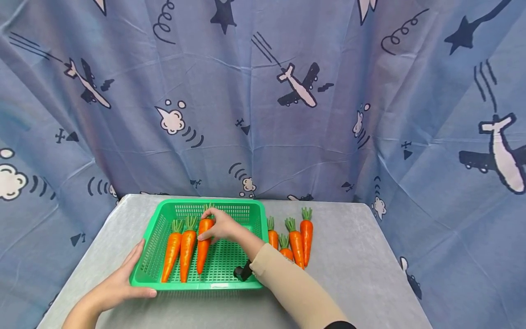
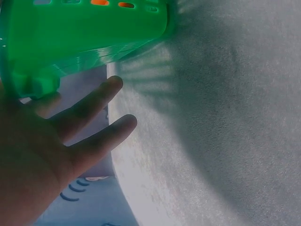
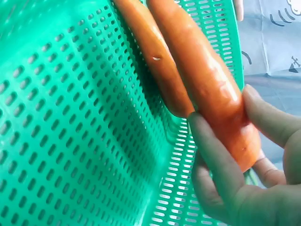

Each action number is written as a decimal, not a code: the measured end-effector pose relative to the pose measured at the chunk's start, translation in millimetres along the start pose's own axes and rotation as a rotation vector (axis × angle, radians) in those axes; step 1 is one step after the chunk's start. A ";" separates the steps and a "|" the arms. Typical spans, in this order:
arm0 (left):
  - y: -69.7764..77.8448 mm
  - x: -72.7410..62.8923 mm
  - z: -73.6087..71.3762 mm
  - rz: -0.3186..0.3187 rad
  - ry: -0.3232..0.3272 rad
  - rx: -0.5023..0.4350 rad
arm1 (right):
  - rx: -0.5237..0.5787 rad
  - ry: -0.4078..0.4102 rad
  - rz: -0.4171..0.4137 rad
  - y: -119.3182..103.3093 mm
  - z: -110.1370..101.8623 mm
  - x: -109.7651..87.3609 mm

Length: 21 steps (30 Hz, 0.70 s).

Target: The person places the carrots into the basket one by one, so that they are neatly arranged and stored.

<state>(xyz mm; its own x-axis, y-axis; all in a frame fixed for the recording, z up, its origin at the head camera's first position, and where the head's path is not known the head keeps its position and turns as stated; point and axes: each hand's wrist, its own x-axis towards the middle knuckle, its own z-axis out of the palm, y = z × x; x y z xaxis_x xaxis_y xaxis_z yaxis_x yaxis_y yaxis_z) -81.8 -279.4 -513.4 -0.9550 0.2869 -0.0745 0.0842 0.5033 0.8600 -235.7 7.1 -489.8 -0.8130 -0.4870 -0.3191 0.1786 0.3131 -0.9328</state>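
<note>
My right hand [image 1: 219, 225] grips a carrot [image 1: 203, 251] near its leafy end, inside a green plastic basket [image 1: 197, 286]. In the right wrist view the thumb lies on one side of that carrot [image 3: 202, 61] and the fingers on the other. To its left in the basket are a second carrot [image 1: 187, 253] and a third carrot [image 1: 171, 256], tops toward the far side. My left hand [image 1: 117, 285] is at the basket's near left corner, thumb along the front and fingers along the left side. The left wrist view shows its fingers [image 2: 101, 141] straight and spread beside the basket.
Several carrots [image 1: 296, 242] lie on the grey table [image 1: 349, 274] right of the basket, partly hidden by my right sleeve [image 1: 296, 288]. A black device [image 1: 243, 271] sits at my right wrist. Behind the table hangs a blue curtain [image 1: 230, 160] with printed planes.
</note>
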 end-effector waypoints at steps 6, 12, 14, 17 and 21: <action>-0.7 -0.5 -0.4 -0.007 0.001 -0.011 | -0.047 -0.010 0.053 6.2 7.6 6.1; -0.2 -0.6 -1.1 -0.022 -0.003 -0.003 | -0.112 -0.024 0.081 13.6 13.5 11.3; -0.2 -0.5 -1.2 -0.013 -0.002 0.003 | -0.141 -0.022 0.085 14.6 16.4 12.3; -0.6 -0.8 -0.6 -0.004 0.004 -0.001 | -0.174 -0.012 0.100 15.4 20.9 13.0; -2.0 -1.1 0.6 0.005 0.009 -0.005 | -0.199 -0.004 0.128 17.0 24.7 13.2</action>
<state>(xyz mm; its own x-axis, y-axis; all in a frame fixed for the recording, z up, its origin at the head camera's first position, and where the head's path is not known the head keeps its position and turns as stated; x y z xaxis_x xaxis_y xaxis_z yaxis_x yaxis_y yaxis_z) -80.8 -280.2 -515.3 -0.9572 0.2818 -0.0659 0.0870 0.4976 0.8631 -229.7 -14.1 -514.0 -0.7882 -0.4363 -0.4341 0.1671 0.5270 -0.8332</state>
